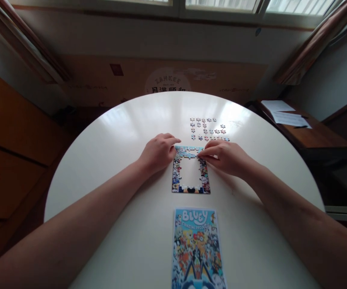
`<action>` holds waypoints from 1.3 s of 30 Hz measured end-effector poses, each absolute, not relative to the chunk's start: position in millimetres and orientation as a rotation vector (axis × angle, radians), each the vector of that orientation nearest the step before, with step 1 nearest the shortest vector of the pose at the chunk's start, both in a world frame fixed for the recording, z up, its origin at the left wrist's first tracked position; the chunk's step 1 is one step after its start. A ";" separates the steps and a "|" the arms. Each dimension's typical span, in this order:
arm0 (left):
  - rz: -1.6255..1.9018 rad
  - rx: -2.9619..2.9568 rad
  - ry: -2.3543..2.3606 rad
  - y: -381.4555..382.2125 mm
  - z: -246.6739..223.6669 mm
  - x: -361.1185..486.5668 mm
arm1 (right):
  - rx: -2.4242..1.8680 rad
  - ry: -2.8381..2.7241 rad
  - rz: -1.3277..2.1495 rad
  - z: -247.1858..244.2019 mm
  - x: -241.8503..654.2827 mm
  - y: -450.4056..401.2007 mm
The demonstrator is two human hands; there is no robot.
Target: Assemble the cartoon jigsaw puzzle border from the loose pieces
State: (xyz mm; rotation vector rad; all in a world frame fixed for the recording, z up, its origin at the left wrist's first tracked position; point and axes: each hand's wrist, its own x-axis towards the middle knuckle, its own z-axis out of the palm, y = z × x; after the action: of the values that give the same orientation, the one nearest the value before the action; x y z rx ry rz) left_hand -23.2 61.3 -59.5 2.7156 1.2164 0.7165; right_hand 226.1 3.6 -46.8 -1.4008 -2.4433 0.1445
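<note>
A jigsaw puzzle point(175, 176) lies on the white table, its border joined into a rectangular frame around a bare middle. Part of a light-blue row of pieces crosses near its top. At the upper right of this frame, my right hand point(229, 157) has thumb and fingers pinched on a small puzzle piece point(199, 155), mostly covered by the fingertips. My left hand point(159, 151) rests by the upper left corner, index finger stretched out and the others loosely bent, with nothing seen in it. Loose puzzle pieces point(205, 131) sit in rough rows beyond the right hand.
A blue "Bluey" picture sheet point(195, 249) lies nearest me on the round white table point(125, 132). To the right, a brown wooden desk point(320, 134) bears white papers point(290, 119). A wall with a printed panel point(86, 76) stands behind, below the windows.
</note>
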 end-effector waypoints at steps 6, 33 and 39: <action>0.809 2.736 1.096 59.5 -58.4 -21.0 | -1.422 -2.428 0.110 -48.5 225.5 3.7; 0.705 2.771 0.841 48.9 -55.9 -22.2 | -1.294 -2.181 0.466 -62.7 231.9 11.4; 0.750 2.682 1.057 52.4 -55.0 -25.3 | -1.314 -2.196 0.436 -61.5 229.6 10.1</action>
State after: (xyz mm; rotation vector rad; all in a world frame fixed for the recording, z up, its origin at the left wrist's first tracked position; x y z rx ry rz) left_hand -25.3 52.4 -55.0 2.6817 1.0573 0.7499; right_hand 229.6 10.1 -61.5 -1.3140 -2.1962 0.4361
